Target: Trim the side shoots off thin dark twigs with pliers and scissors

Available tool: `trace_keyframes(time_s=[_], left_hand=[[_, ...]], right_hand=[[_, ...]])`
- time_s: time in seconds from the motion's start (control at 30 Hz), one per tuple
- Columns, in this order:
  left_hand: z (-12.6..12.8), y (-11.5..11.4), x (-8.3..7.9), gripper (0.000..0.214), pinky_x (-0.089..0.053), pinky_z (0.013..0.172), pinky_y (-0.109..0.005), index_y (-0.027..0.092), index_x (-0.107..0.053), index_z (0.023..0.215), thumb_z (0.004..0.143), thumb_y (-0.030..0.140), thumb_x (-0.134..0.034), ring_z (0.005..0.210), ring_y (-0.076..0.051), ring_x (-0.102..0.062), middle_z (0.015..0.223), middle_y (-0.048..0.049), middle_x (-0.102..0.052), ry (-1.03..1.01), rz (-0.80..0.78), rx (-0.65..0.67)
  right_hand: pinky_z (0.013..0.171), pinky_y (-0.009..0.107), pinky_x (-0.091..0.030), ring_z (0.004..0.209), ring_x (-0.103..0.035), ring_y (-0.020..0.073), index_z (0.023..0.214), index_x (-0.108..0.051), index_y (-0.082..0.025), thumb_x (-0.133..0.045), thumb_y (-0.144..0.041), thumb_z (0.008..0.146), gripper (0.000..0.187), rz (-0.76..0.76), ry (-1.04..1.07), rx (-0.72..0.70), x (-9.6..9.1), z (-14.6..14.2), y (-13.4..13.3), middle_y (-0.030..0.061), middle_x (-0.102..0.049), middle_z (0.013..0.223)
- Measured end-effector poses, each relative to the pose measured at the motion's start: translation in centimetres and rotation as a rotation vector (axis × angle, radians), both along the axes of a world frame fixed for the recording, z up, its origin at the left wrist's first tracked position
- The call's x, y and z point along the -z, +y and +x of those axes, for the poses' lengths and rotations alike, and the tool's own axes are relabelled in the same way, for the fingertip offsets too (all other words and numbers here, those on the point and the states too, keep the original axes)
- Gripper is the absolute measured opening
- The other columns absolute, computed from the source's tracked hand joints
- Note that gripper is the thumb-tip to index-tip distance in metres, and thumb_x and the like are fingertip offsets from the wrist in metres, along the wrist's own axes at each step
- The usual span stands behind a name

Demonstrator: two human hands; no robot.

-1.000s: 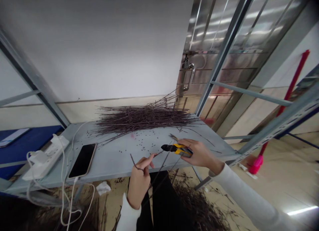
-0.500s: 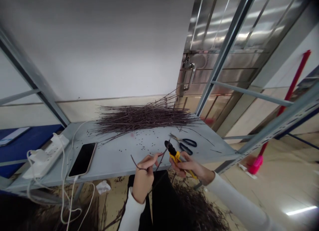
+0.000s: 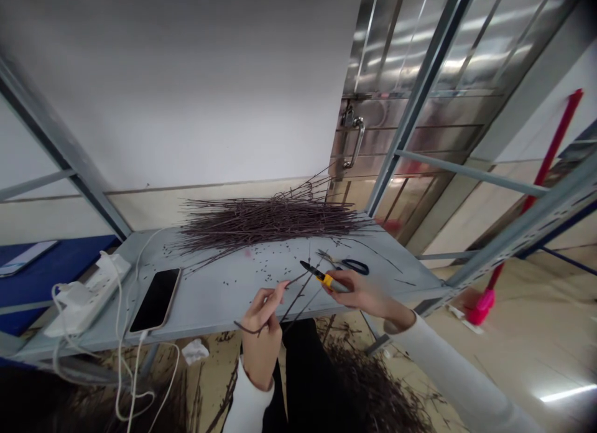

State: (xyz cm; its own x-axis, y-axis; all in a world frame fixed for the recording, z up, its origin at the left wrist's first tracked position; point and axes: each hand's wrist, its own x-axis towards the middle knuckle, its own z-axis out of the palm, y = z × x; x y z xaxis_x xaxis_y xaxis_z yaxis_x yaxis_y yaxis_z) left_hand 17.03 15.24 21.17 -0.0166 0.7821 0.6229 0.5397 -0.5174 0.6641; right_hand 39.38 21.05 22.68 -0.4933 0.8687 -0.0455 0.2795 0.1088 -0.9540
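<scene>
Thin dark twigs [image 3: 296, 298] are pinched in my left hand [image 3: 262, 321], in front of the shelf's near edge. They fan out up and to the right, and one end pokes out left of the hand. My right hand [image 3: 357, 293] is closed around yellow-handled pliers [image 3: 331, 282]. The dark jaws point up-left and lie by the twigs; whether they touch cannot be made out. Behind the pliers, scissors with dark handles [image 3: 355, 267] rest on the shelf, partly hidden by my right hand.
A large bundle of twigs [image 3: 270, 221] lies along the back of the grey shelf [image 3: 209, 296]. A phone [image 3: 155, 299] on a cable and a white power strip [image 3: 86, 296] sit at left. Blue-grey posts [image 3: 420, 103] frame the sides. More twigs [image 3: 377, 383] heap on the floor.
My right hand has moved slightly right and up, turning the pliers flatter. My left hand has shifted a little left and down, with the twigs now more spread out.
</scene>
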Motion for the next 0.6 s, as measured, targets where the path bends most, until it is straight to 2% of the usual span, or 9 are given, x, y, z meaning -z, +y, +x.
trace_keyframes(time_s=[0.07, 0.13, 0.2, 0.27, 0.3, 0.37, 0.47, 0.53, 0.6], left_hand=[[0.2, -0.3, -0.3, 0.049, -0.051, 0.067, -0.017, 0.018, -0.068, 0.111, 0.079, 0.000, -0.036, 0.074, -0.011, -0.066, 0.081, -0.0046, -0.065, 0.035, -0.002, -0.025], [0.6, -0.4, -0.3, 0.052, -0.050, 0.064, -0.015, 0.017, -0.066, 0.113, 0.075, -0.001, -0.036, 0.078, -0.011, -0.067, 0.085, -0.0054, -0.065, 0.054, -0.033, -0.035], [1.0, -0.5, -0.1, 0.053, -0.049, 0.061, -0.014, 0.016, -0.064, 0.115, 0.074, -0.002, -0.036, 0.079, -0.010, -0.067, 0.087, -0.0064, -0.066, 0.060, -0.063, -0.037], [1.2, -0.4, 0.2, 0.051, -0.048, 0.061, -0.013, 0.016, -0.063, 0.117, 0.076, -0.001, -0.037, 0.076, -0.009, -0.066, 0.085, -0.0064, -0.065, 0.052, -0.063, -0.051], [1.3, -0.3, 0.4, 0.050, -0.048, 0.063, -0.014, 0.015, -0.063, 0.118, 0.078, 0.000, -0.037, 0.074, -0.009, -0.065, 0.083, -0.0060, -0.064, 0.043, -0.056, -0.058], [1.3, -0.1, 0.6, 0.048, -0.049, 0.067, -0.015, 0.016, -0.063, 0.118, 0.080, 0.001, -0.037, 0.071, -0.009, -0.064, 0.079, -0.0047, -0.062, 0.020, -0.038, -0.063], [1.4, 0.1, 0.6, 0.048, -0.051, 0.070, -0.019, 0.017, -0.064, 0.116, 0.082, 0.001, -0.035, 0.070, -0.011, -0.064, 0.077, -0.0038, -0.060, -0.007, -0.001, -0.037], [1.5, -0.1, 0.4, 0.047, -0.051, 0.070, -0.020, 0.017, -0.064, 0.116, 0.083, 0.001, -0.034, 0.071, -0.012, -0.063, 0.077, -0.0037, -0.059, -0.023, 0.006, -0.035], [1.8, -0.3, 0.2, 0.046, -0.050, 0.069, -0.019, 0.017, -0.063, 0.117, 0.085, 0.002, -0.034, 0.069, -0.012, -0.062, 0.076, -0.0033, -0.057, -0.039, 0.008, -0.036]], right_hand=[[0.048, 0.023, -0.024, 0.052, -0.037, 0.0102, 0.078, -0.057, -0.020, -0.058, -0.023, 0.069, 0.010, 0.265, -0.223, 0.109, -0.4, -0.1, 0.0, -0.0038, -0.046, 0.062], [0.053, 0.025, -0.027, 0.056, -0.044, 0.0128, 0.080, -0.058, -0.020, -0.057, -0.021, 0.067, 0.013, 0.458, -0.413, 0.246, -0.5, -0.5, -0.3, -0.0023, -0.052, 0.064], [0.055, 0.026, -0.030, 0.063, -0.052, 0.0168, 0.089, -0.058, -0.020, -0.056, -0.023, 0.068, 0.021, 0.582, -0.530, 0.386, -0.3, -1.2, -0.7, 0.0027, -0.061, 0.077], [0.054, 0.026, -0.030, 0.067, -0.056, 0.0193, 0.094, -0.056, -0.020, -0.056, -0.025, 0.070, 0.025, 0.651, -0.578, 0.496, 0.0, -2.0, -1.2, 0.0068, -0.064, 0.090], [0.052, 0.026, -0.029, 0.066, -0.056, 0.0192, 0.095, -0.055, -0.020, -0.055, -0.026, 0.071, 0.024, 0.660, -0.574, 0.530, 0.3, -2.4, -1.4, 0.0075, -0.064, 0.090], [0.050, 0.025, -0.028, 0.059, -0.051, 0.0166, 0.089, -0.052, -0.020, -0.054, -0.026, 0.072, 0.018, 0.624, -0.497, 0.535, 0.7, -3.2, -1.8, 0.0043, -0.061, 0.078], [0.049, 0.024, -0.026, 0.050, -0.038, 0.0119, 0.074, -0.042, -0.022, -0.051, -0.022, 0.070, 0.009, 0.476, -0.268, 0.448, 1.2, -4.2, -2.2, -0.0053, -0.041, 0.057], [0.048, 0.023, -0.024, 0.050, -0.032, 0.0102, 0.070, -0.038, -0.023, -0.049, -0.020, 0.068, 0.011, 0.362, -0.090, 0.399, 1.5, -4.6, -2.5, -0.0071, -0.033, 0.056], [0.049, 0.023, -0.025, 0.053, -0.030, 0.0097, 0.071, -0.040, -0.022, -0.048, -0.020, 0.069, 0.009, 0.258, 0.080, 0.357, 1.7, -4.8, -2.7, -0.0063, -0.033, 0.060]])
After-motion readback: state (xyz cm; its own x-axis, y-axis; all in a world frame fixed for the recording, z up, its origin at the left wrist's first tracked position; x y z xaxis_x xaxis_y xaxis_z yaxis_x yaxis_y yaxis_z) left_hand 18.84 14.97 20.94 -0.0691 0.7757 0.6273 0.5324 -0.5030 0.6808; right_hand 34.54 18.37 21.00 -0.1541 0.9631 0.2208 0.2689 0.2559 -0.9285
